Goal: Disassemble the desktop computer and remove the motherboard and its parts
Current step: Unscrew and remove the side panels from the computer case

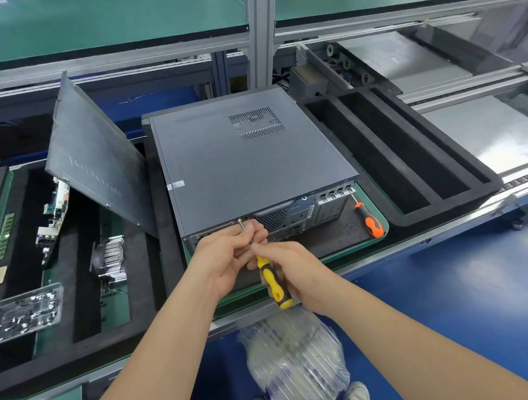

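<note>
A grey desktop computer case point(244, 159) lies flat on a green mat, its rear panel facing me. My right hand point(293, 271) grips a yellow-and-black screwdriver point(274, 281) by the handle. The thin shaft points up to a screw at the upper left edge of the rear panel. My left hand point(229, 254) pinches the shaft near its tip, right against the case. An orange-and-black screwdriver point(370, 220) lies on the mat point(343, 233) to the right of the case.
A removed side panel point(95, 164) leans against the case's left side. The black foam tray point(76, 276) at left holds a circuit board, a heatsink point(110, 258), a memory stick and a clear box of screws point(20, 314). An empty slotted foam tray point(407, 155) sits at right. A plastic-wrapped bundle point(296, 362) stands by my feet.
</note>
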